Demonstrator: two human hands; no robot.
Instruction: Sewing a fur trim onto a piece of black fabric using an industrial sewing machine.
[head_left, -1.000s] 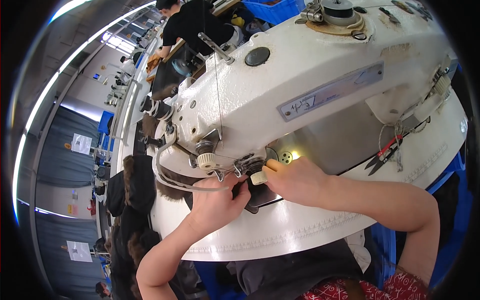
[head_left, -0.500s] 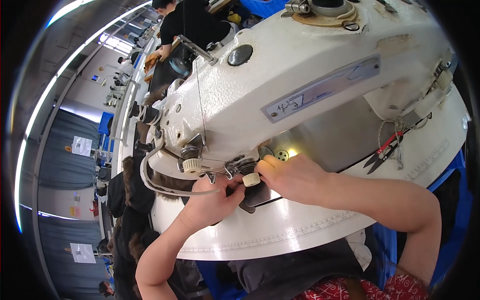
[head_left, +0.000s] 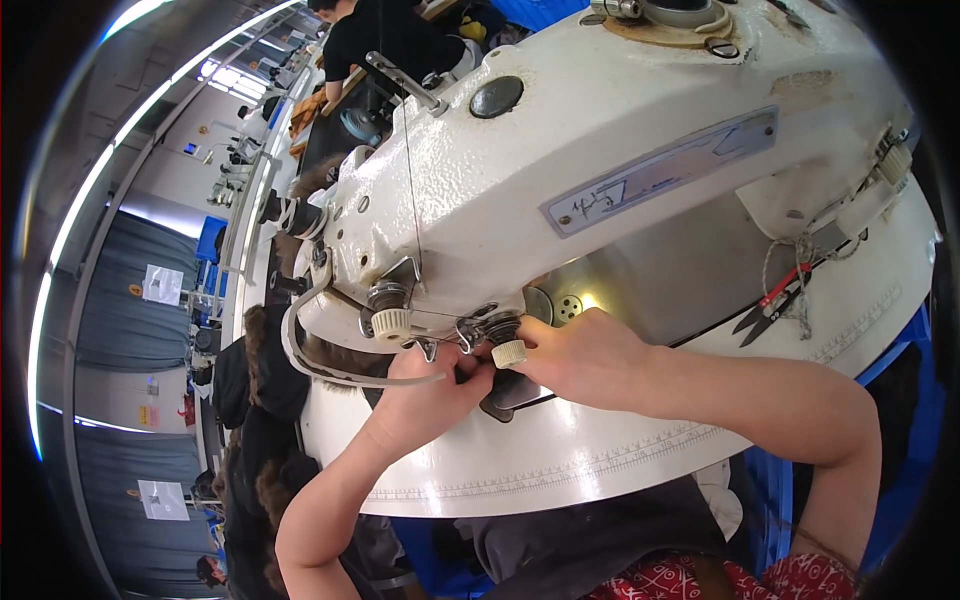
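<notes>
A large white sewing machine (head_left: 450, 200) leans across the view, its tension knobs (head_left: 392, 323) just above my hands. Below the machine's head, by the needle area, my left hand (head_left: 425, 395) has its fingers curled and pressed together. Close beside it, my right hand (head_left: 580, 355) is also closed, its fingertips partly behind the lower cream knob (head_left: 509, 353). Whatever the fingers pinch is hidden by the knobs and the hands. Brown fur (head_left: 345, 362) shows behind the curved grey lever, near my left hand.
Red-handled thread snips (head_left: 775, 300) hang by a cord at the right of the machine. A ruler scale runs along the white table (head_left: 600, 470). Dark fur-trimmed garments (head_left: 265, 400) are heaped at the left. A person in black (head_left: 385, 50) sits at the far side.
The machine appears slightly shifted right in the view. Both hands stay close together by the needle area, the right hand a little nearer the left.
</notes>
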